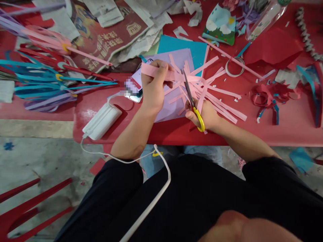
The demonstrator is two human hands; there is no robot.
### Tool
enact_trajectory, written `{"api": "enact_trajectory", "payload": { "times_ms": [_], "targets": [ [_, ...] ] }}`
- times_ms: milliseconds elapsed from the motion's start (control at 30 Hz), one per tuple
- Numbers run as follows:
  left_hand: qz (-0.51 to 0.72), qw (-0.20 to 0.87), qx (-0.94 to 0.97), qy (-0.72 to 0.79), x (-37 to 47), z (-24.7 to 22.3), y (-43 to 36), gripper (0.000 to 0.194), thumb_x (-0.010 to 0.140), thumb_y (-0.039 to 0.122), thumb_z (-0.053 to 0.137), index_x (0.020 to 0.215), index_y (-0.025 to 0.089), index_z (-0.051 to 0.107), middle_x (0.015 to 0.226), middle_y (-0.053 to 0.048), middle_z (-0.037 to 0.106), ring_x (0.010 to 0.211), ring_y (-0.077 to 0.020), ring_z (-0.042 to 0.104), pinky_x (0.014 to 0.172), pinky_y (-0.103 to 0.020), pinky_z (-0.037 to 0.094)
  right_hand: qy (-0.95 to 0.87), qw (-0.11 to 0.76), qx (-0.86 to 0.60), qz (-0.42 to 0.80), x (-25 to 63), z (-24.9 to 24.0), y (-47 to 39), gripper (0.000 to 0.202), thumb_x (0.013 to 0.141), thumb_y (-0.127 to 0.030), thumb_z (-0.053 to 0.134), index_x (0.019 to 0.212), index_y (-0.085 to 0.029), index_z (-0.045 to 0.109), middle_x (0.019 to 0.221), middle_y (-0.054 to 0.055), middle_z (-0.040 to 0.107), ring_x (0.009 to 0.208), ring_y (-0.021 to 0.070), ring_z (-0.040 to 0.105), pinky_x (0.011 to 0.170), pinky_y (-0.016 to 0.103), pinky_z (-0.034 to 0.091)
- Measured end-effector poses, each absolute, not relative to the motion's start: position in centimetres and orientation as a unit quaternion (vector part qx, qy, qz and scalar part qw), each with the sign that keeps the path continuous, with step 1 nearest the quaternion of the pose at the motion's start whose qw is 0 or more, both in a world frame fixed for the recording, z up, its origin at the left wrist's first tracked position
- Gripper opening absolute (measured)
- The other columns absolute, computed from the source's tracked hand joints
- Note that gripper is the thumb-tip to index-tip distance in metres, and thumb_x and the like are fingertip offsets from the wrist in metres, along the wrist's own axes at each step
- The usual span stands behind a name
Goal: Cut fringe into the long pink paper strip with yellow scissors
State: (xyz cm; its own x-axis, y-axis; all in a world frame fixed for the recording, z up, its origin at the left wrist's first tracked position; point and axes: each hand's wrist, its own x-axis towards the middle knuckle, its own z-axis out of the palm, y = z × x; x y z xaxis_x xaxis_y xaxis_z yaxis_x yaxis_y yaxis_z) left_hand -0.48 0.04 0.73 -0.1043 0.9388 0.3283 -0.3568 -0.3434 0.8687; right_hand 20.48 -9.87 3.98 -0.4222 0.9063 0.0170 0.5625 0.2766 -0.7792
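A pink paper strip [150, 71] is pinched in my left hand [156, 88], its fingers closed near the middle of the table edge. My right hand [205, 114] is closed around the yellow handle of a pair of scissors [197, 116]. The metal blades point up and away from me, close to the pink paper right of my left hand. Several narrow pink paper strips [225, 108] fan out beneath and beside the scissors, some over my right hand. Under them lie sheets of purple paper [161, 113] and blue paper [198, 50].
A white power bank [102, 121] with a cable and a phone [135, 85] lie left of my hands. Farther left are blue paper-strip bundles [37, 80]. A tape roll [234, 66], a clear bottle [264, 22] and red paper scraps [264, 95] lie to the right.
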Motion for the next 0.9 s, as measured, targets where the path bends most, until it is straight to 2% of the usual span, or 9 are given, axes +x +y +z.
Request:
{"api": "enact_trajectory", "payload": {
  "times_ms": [167,267,433,533,667,800,900],
  "targets": [
    [0.649,0.483,0.495,0.317,-2.3,-0.2,1.7,0.051,0.107,0.070,0.084,0.096,0.026,0.061,0.084,0.002,0.058,0.063,-0.0105,0.049,0.056,-0.033,0.042,-0.766,0.242,-0.467,0.369,20.6,3.9,-9.7,0.092,0.092,-0.109,0.042,0.101,-0.021,0.071,0.077,0.007,0.071,0.069,0.0233,0.065,0.068,0.037,0.042],
    [0.635,0.503,0.495,0.314,-2.9,-0.5,2.3,0.055,0.099,0.072,0.092,0.094,0.026,0.062,0.081,0.003,0.059,0.058,-0.0095,0.041,0.051,-0.035,0.035,-0.769,0.238,-0.464,0.369,20.6,3.7,-9.6,0.093,0.092,-0.108,0.043,0.099,-0.020,0.072,0.073,0.006,0.070,0.068,0.0233,0.064,0.068,0.037,0.043],
    [0.633,0.525,0.467,0.325,-2.5,0.2,2.2,0.062,0.081,0.081,0.102,0.083,0.030,0.067,0.082,0.003,0.068,0.058,-0.0131,0.034,0.046,-0.040,0.026,-0.772,0.245,-0.463,0.362,20.6,3.7,-9.6,0.094,0.091,-0.109,0.041,0.097,-0.021,0.073,0.073,0.005,0.070,0.065,0.0220,0.062,0.067,0.036,0.040],
    [0.610,0.535,0.483,0.329,-2.2,1.0,1.4,0.063,0.085,0.083,0.097,0.082,0.028,0.067,0.083,0.001,0.067,0.061,-0.0132,0.042,0.048,-0.036,0.036,-0.770,0.242,-0.464,0.365,20.6,4.1,-9.6,0.091,0.093,-0.108,0.041,0.093,-0.022,0.071,0.069,0.004,0.068,0.063,0.0216,0.061,0.066,0.037,0.040],
    [0.579,0.526,0.506,0.362,-2.1,2.0,0.1,0.069,0.099,0.091,0.076,0.083,0.025,0.069,0.092,-0.006,0.066,0.072,-0.0186,0.061,0.063,-0.036,0.052,-0.771,0.234,-0.460,0.373,20.6,4.4,-9.7,0.089,0.095,-0.107,0.041,0.093,-0.023,0.071,0.067,0.004,0.067,0.064,0.0224,0.062,0.066,0.037,0.041],
    [0.530,0.560,0.538,0.340,-2.2,1.8,-0.1,0.071,0.096,0.095,0.075,0.095,0.025,0.078,0.110,-0.009,0.071,0.100,-0.0272,0.072,0.085,-0.042,0.061,-0.779,0.222,-0.463,0.360,20.6,4.4,-9.6,0.088,0.094,-0.106,0.045,0.094,-0.022,0.073,0.069,0.005,0.068,0.065,0.0232,0.064,0.067,0.037,0.042],
    [0.521,0.588,0.545,0.293,-2.3,0.6,1.0,0.079,0.090,0.103,0.070,0.107,0.027,0.082,0.127,-0.010,0.074,0.113,-0.0312,0.069,0.098,-0.049,0.062,-0.782,0.217,-0.464,0.355,20.6,4.3,-9.5,0.087,0.096,-0.104,0.045,0.096,-0.022,0.074,0.071,0.006,0.070,0.066,0.0234,0.064,0.067,0.037,0.042]
  ]
}}
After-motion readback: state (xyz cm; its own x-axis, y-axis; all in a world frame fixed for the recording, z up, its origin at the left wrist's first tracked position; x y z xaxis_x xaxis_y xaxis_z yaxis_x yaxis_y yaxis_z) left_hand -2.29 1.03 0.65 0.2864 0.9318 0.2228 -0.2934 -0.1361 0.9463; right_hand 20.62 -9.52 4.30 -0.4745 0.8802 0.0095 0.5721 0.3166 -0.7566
